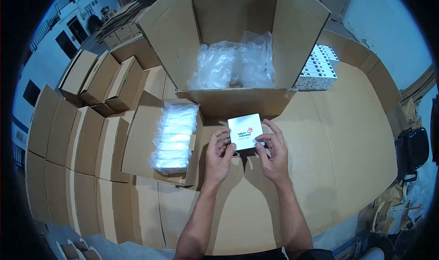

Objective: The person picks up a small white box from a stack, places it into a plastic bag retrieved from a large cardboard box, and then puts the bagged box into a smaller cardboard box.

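Note:
A small white box with a red logo and the words "Telkom Indonesia" is held up between both hands, above the cardboard-covered table. My left hand grips its left edge, thumb at the lower corner. On the opposite side, my right hand pinches the lower right edge with thumb and fingers. Just left of my left hand stands an open carton holding a row of plastic-wrapped packs. Behind the white box is a large open carton with clear plastic bags inside.
Stacked brown cartons fill the left side. Several small white boxes with dark markings are piled at the back right of the table. Upright cardboard edges the table's far right. A black chair stands beyond it.

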`<state>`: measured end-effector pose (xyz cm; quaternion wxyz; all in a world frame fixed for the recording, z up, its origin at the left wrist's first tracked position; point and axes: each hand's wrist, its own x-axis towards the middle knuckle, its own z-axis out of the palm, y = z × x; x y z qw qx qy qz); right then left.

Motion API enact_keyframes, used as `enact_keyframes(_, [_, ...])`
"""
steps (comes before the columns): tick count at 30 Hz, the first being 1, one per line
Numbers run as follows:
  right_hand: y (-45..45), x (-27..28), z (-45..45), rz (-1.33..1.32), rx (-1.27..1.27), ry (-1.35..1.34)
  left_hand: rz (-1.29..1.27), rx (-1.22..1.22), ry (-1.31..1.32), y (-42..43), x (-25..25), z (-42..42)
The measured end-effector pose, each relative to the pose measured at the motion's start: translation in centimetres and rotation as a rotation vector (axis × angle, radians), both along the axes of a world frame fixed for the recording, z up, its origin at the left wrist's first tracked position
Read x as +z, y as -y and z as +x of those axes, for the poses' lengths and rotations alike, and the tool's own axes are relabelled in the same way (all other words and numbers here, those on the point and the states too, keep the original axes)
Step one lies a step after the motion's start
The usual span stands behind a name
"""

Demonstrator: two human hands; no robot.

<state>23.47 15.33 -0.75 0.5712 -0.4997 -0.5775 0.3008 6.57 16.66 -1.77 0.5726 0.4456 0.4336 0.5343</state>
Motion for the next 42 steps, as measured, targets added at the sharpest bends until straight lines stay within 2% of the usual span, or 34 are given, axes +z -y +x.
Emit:
enact_keyframes(3, [-0.1, -0.9, 0.1, 0.029, 0.049, -0.095, 0.021, 0.040, 0.058, 0.0, 0.0, 0.1])
enact_keyframes(5, [0.2, -0.5, 0.2, -0.139, 0.100, -0.071, 0.030, 0.046, -0.019, -0.1, -0.2, -0.2])
enact_keyframes(9, [0.1, 0.0, 0.0, -0.170, 0.020, 0.010, 0.058, 0.040, -0.090, -0.2, -0.6, -0.4])
enact_keyframes(14, [0.0, 0.1, 0.1, -0.095, -0.019, 0.173, 0.095, 0.071, -0.358, 0.0, 0.4, -0.6])
enact_keyframes(20, [0.0, -0.1, 0.3, -0.109, -0.010, 0.188, 0.117, 0.080, -0.545, 0.1, 0.7, -0.8])
enact_keyframes(39, [0.0, -0.2, 0.9, -0.180, 0.033, 0.244, 0.133, 0.043, -0.652, 0.1, 0.6, -0.8])
enact_keyframes(42, [0.0, 0.0, 1.2, -0.094, 0.065, 0.145, 0.290, 0.133, -0.593, 0.5, 1.5, -0.2])
